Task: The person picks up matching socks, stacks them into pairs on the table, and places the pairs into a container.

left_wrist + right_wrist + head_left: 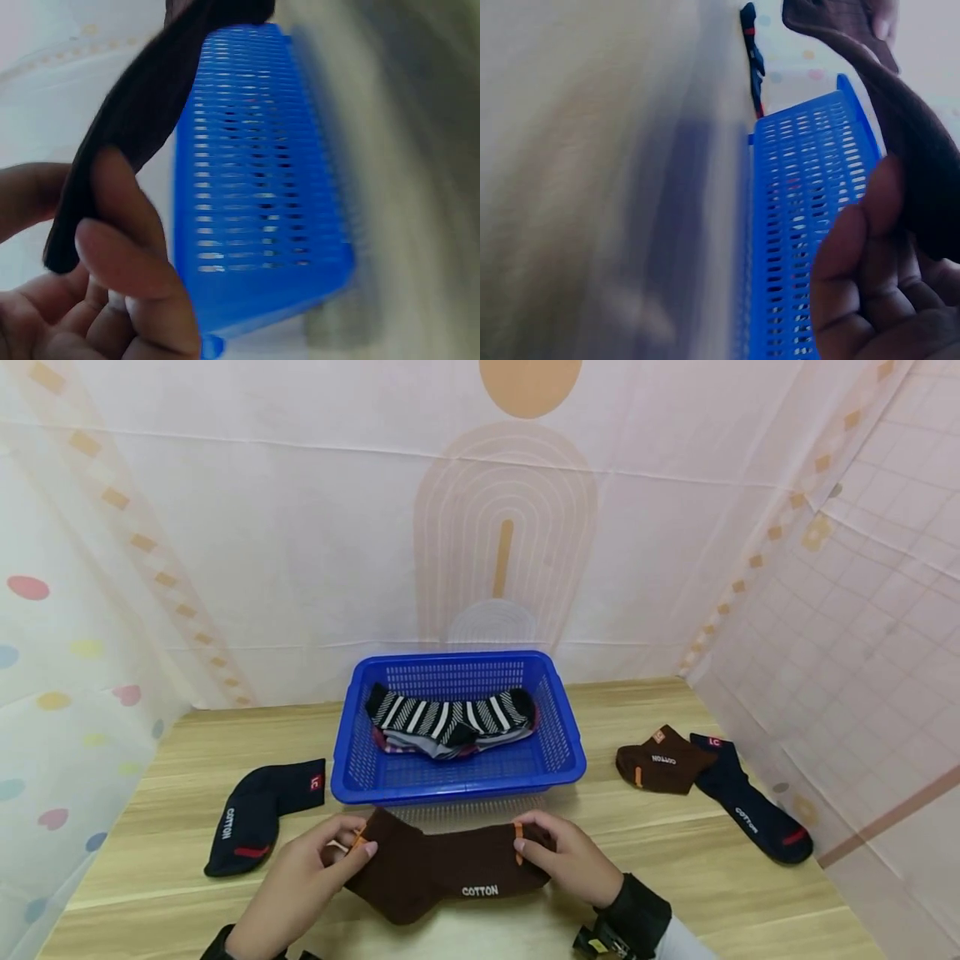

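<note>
A brown sock [450,868] marked COTTON is stretched sideways between both hands, raised in front of the basket. My left hand [311,868] pinches its cuff end between thumb and fingers, by an orange tag. At the toe end, beside an orange stripe, my right hand [573,860] pinches it with the thumb on top. Both wrist views show the sock edge-on, the left hand [112,270] and the right hand [877,277] curled at its ends. Behind it stands a blue plastic basket [457,789] holding striped black-and-white socks [442,714] over grey and reddish ones.
A navy sock [251,818] lies bent on the wooden table [150,893] at the left. To the right, a brown sock [663,760] overlaps another navy sock [757,810] near the table's edge. A patterned cloth [300,527] hangs behind the table.
</note>
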`<state>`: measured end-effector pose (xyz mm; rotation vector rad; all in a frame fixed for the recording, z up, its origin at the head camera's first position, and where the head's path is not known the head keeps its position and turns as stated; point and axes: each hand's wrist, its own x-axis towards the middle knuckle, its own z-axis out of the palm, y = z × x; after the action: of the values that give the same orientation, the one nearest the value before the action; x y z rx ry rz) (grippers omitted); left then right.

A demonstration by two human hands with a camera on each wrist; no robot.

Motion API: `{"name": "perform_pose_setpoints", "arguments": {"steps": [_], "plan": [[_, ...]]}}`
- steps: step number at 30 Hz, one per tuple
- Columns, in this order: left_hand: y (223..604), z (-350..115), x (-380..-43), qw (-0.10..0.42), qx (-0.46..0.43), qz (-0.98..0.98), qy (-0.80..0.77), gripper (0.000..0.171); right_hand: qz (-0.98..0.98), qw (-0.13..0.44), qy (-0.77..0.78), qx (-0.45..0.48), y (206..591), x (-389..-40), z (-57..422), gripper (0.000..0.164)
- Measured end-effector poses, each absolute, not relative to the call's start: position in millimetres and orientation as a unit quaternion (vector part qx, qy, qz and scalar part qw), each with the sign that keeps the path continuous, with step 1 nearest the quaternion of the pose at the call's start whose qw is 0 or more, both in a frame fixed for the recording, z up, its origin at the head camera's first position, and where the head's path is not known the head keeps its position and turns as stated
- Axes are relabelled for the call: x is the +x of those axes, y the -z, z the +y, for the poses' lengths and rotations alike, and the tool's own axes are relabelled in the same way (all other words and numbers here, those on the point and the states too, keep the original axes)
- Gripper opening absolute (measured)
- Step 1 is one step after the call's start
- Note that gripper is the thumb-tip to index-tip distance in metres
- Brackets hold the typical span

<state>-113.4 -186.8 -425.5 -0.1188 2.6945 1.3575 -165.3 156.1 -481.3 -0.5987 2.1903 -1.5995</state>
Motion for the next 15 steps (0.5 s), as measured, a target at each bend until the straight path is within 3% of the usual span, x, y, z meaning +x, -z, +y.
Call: {"name": "perform_pose_setpoints", "arguments": {"steps": [6,15], "plan": [[455,-191,-117,0.115,0.007,0.891,-0.440,0.030,0.812,0.207,0.499,-0.223,488,-166,158,0.015],[478,-196,-126,0.120,0.038,0.909,-0.397,0.035,0.857,0.201,0.426,-0.209,495,-168,157,0.025]]}}
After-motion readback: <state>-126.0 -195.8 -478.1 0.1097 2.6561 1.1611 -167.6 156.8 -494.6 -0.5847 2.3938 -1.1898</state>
